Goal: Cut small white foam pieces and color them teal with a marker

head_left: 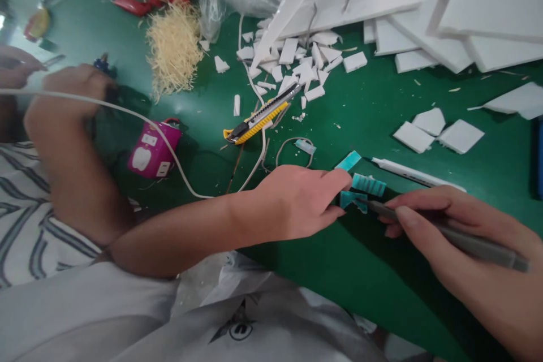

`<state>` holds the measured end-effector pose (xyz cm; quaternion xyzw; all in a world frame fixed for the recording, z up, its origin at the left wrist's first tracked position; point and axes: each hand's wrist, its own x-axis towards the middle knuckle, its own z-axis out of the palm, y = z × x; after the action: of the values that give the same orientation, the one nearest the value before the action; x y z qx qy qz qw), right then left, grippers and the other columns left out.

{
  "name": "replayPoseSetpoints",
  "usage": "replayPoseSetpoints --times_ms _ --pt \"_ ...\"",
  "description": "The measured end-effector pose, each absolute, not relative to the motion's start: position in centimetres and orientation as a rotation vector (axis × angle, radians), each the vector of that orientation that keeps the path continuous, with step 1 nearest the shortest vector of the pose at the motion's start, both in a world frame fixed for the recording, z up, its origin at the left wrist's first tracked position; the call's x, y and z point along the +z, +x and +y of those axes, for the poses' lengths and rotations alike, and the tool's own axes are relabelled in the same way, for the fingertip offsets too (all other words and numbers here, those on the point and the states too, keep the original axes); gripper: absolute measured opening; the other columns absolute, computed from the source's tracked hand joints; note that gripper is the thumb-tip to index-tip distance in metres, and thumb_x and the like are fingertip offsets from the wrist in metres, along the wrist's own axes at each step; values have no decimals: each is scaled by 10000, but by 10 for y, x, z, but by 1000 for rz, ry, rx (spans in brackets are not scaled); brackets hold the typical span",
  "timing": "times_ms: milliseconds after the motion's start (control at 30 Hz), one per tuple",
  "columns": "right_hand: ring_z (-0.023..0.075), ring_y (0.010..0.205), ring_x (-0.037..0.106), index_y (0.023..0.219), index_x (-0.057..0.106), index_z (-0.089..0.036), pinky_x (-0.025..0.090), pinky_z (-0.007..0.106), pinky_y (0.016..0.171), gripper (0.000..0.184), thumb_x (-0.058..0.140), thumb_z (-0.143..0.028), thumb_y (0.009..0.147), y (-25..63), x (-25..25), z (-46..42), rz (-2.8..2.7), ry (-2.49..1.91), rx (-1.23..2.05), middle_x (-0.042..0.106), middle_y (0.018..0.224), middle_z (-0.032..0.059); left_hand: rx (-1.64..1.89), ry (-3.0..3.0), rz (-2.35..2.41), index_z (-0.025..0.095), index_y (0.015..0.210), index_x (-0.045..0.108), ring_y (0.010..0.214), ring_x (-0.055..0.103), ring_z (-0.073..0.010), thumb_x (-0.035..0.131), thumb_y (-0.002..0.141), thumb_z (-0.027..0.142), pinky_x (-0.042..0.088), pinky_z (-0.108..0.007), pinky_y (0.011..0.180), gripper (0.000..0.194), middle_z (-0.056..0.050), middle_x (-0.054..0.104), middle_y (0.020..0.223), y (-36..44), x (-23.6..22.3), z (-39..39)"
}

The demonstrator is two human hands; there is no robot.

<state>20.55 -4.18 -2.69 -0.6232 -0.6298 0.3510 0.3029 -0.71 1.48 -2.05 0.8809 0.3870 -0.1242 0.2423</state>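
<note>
My left hand pinches the left end of a small teal-coloured piece, which has a notched lower edge. In my right hand a grey marker is held like a pen, its tip touching or very close to that piece. Just above lies a teal piece with dark stripes. Another teal strip shows beyond my left fingers. A white marker with a teal tip rests on the table above my right hand.
A yellow utility knife lies near white foam scraps. Foam sheets are stacked at the back right. A white cable loops past a purple power socket. At left, a co-worker's hands are busy close by.
</note>
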Motion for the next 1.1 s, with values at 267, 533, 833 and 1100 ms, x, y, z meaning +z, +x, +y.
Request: replayPoseSetpoints --times_ms 267,533,833,1100 --pt "144 520 665 798 708 -345 523 240 441 124 654 -442 852 203 -29 -43 -1661 -1710 905 718 634 -50 -326 2389 1064 219 1190 553 750 692 -189 546 967 414 393 -258 575 296 19 693 769 -8 -21 14" --pt "152 527 674 793 710 -307 546 243 469 93 676 -384 833 203 -23 -42 -1566 -1696 998 722 637 -38 -192 2353 1026 224 1204 539 736 684 -168 573 944 443 383 -256 575 342 24 700 822 -14 -23 16" --pt "135 505 667 807 715 -308 512 219 423 94 676 -390 831 203 -24 -43 -1659 -1714 918 728 641 -58 -292 2356 1042 228 1200 569 773 692 -198 535 963 385 407 -271 594 286 12 698 807 -10 -21 16" --pt "126 519 667 849 690 -319 524 219 455 94 641 -397 868 202 -26 -42 -1667 -1670 978 728 668 -76 -345 2323 1064 232 1219 571 794 694 -208 528 967 387 452 -285 633 299 10 707 829 -7 -19 16"
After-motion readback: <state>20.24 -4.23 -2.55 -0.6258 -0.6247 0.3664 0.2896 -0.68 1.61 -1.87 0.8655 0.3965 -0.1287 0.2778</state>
